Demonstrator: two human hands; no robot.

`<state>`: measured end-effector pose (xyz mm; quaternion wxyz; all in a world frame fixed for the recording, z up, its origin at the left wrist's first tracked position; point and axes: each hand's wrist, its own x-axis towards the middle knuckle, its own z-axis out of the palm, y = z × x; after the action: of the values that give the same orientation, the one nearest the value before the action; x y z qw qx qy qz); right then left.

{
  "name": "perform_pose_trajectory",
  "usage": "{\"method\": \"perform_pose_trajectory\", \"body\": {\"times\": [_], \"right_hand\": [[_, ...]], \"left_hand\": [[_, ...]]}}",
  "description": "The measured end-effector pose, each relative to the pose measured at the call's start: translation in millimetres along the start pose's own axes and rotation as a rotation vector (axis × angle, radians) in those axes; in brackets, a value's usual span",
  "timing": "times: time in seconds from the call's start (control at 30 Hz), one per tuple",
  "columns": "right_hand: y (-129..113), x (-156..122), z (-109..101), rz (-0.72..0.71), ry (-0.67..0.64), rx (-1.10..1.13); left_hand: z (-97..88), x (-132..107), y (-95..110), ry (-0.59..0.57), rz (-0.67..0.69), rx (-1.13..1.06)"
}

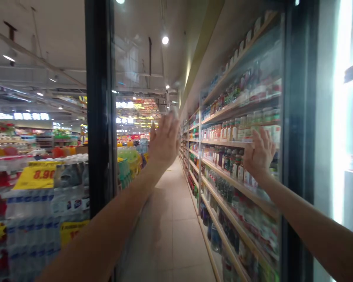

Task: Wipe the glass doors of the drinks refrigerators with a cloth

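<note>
Bare forearms [97, 231] extend to black-framed glass door [98, 98], directly ahead. Left hand [164, 143] open, blurred, fingers up; right hand [257, 154] open, fingers slightly bent. Both at pane; firm contact indeterminate. Shelved bottled drinks [229, 131] visible through or in glass.

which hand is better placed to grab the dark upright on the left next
Probably the left hand: it is open and nearer the dark left upright, its forearm crossing in front of it. The right hand is nearer the opposite upright.
</note>
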<state>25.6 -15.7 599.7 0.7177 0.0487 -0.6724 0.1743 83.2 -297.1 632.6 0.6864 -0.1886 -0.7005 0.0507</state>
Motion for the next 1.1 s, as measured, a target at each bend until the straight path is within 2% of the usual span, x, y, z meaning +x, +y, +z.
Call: {"method": "perform_pose_trajectory", "body": {"times": [0.03, 0.07, 0.1, 0.2, 0.23, 0.27, 0.3, 0.4, 0.43, 0.47, 0.57, 0.6, 0.63, 0.67, 0.73, 0.77, 0.83, 0.93, 1.0, 1.03, 1.1], "right_hand": [[-0.5, -0.3, -0.6, 0.002, -0.005, -0.003], [-1.1, -0.5, -1.3, 0.003, -0.010, -0.007], [-1.8, -0.7, -2.2, 0.002, -0.019, -0.013], [-3.1, -0.7, -4.0, 0.001, -0.033, -0.030], [-3.2, -0.6, -4.0, 0.001, -0.029, -0.033], [-3.1, -0.6, -3.7, -0.002, -0.028, -0.030], [-3.0, -0.7, -3.1, -0.006, -0.023, -0.022], [-3.8, -1.5, -1.4, -0.012, 0.004, 0.008], [-4.4, -1.8, -0.9, -0.010, 0.011, 0.013], [-5.0, -2.2, -0.5, -0.009, 0.017, 0.013], [-2.9, -2.7, 1.4, -0.024, 0.021, 0.010], [-0.5, -2.4, 2.3, -0.029, 0.021, 0.011], [2.7, -2.0, 3.2, -0.033, 0.025, 0.013], [6.0, -1.3, 3.9, -0.042, 0.033, 0.015], [9.0, -0.4, 3.8, -0.053, 0.046, 0.011], [6.4, -0.6, 2.9, -0.058, 0.056, 0.006], [-11.5, -3.9, -0.6, -0.092, 0.086, 0.030], [-67.7, -18.2, -5.9, -0.288, 0.061, 0.304], [-111.6, -31.4, -6.6, -0.479, -0.137, 0.546], [-131.4, -37.6, -6.0, -0.501, -0.182, 0.598], [-164.3, -47.3, -3.8, -0.435, -0.228, 0.572]], "left_hand": [[-1.6, -3.9, -1.7, 0.025, -0.072, 0.008], [-1.9, -9.9, 0.6, 0.027, -0.063, 0.004], [-1.1, -17.8, 6.0, 0.006, 0.029, -0.014], [2.5, -41.2, 22.3, -0.090, 0.467, -0.074], [2.3, -44.4, 21.3, -0.101, 0.528, -0.074], [0.9, -44.3, 15.8, -0.097, 0.507, -0.059], [-1.6, -41.3, 6.8, -0.081, 0.408, -0.030], [-11.4, -28.9, -21.1, 0.002, -0.010, 0.072], [-13.5, -28.5, -24.3, 0.015, -0.047, 0.089], [-14.6, -31.4, -23.6, 0.008, 0.010, 0.091], [-14.1, -53.2, -11.2, -0.087, 0.472, 0.028], [-14.0, -60.6, -9.8, -0.105, 0.552, 0.013], [-14.6, -66.0, -11.7, -0.106, 0.542, 0.013], [-15.9, -68.8, -16.6, -0.088, 0.445, 0.028], [-18.8, -66.8, -29.9, -0.024, 0.165, 0.062], [-19.6, -63.0, -34.8, -0.007, 0.086, 0.064], [-17.7, -52.5, -35.2, -0.004, 0.087, 0.032], [-9.1, -37.0, -18.6, -0.007, 0.132, -0.007], [-7.9, -33.3, -12.4, -0.015, 0.094, -0.046], [-10.1, -35.4, -14.4, -0.041, 0.103, -0.081], [-18.8, -48.9, -28.5, -0.097, 0.147, -0.141]]}}
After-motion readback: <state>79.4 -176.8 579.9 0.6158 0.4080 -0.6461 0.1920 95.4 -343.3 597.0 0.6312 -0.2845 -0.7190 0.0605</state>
